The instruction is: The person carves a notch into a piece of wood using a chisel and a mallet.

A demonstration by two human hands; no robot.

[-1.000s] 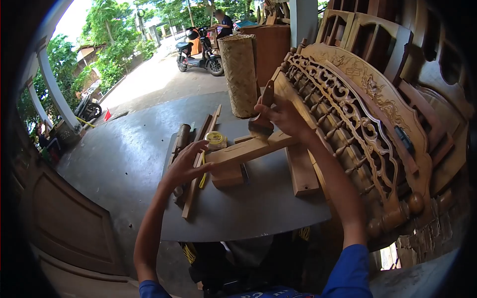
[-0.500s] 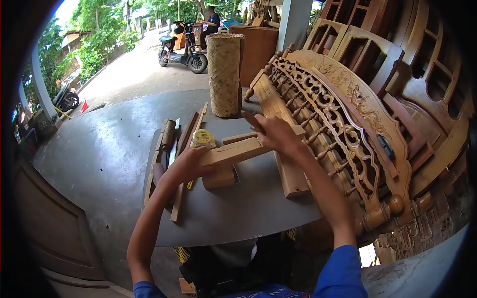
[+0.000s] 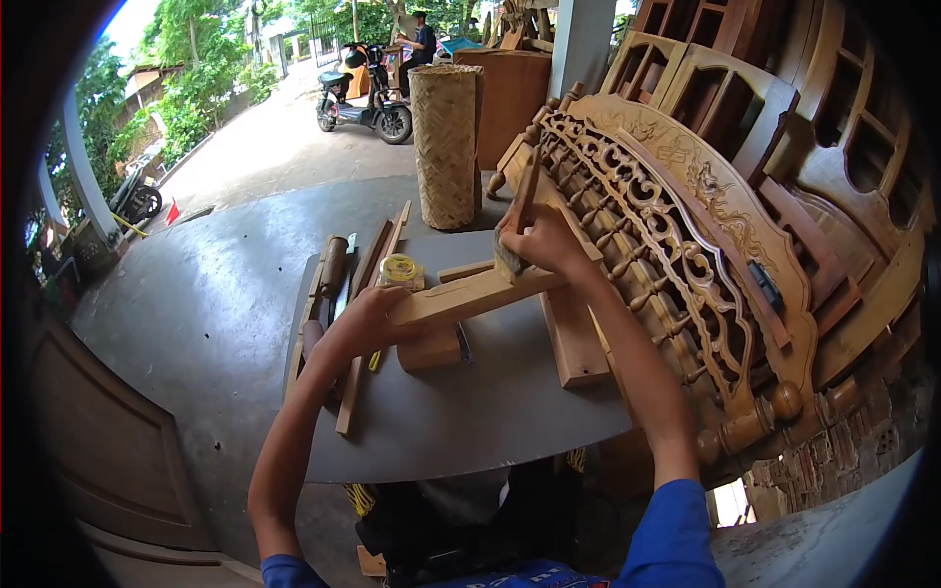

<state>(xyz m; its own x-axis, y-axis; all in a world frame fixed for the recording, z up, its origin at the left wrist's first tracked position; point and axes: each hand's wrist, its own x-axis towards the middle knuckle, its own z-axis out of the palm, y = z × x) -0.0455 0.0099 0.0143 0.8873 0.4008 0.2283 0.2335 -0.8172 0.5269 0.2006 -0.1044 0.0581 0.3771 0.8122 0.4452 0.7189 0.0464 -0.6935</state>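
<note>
My left hand (image 3: 368, 318) is closed around the left end of a pale wooden bar (image 3: 461, 296), which lies slanted above the table. My right hand (image 3: 549, 245) grips a brown wooden-handled tool (image 3: 527, 191). Its handle points up and away, and its flat greyish end meets the bar's right part; the tool's exact kind I cannot tell. Under the bar sits a wooden block (image 3: 429, 351). A yellow tape measure (image 3: 399, 268) rests just behind my left hand. A thinner wooden strip (image 3: 466, 270) runs behind the bar.
Wooden strips (image 3: 368, 260) and a saw blade (image 3: 343, 294) lie on the left of the grey table (image 3: 470, 421). A thick beam (image 3: 571, 343) lies at right. Carved wooden panels (image 3: 657, 225) lean beyond it. Behind stand a woven cylinder (image 3: 446, 147), a scooter (image 3: 365, 103) and a person (image 3: 421, 44).
My right hand has turned the tool: its handle now points upward, and its flat end has come down against the bar. My left hand keeps its hold, almost unmoved.
</note>
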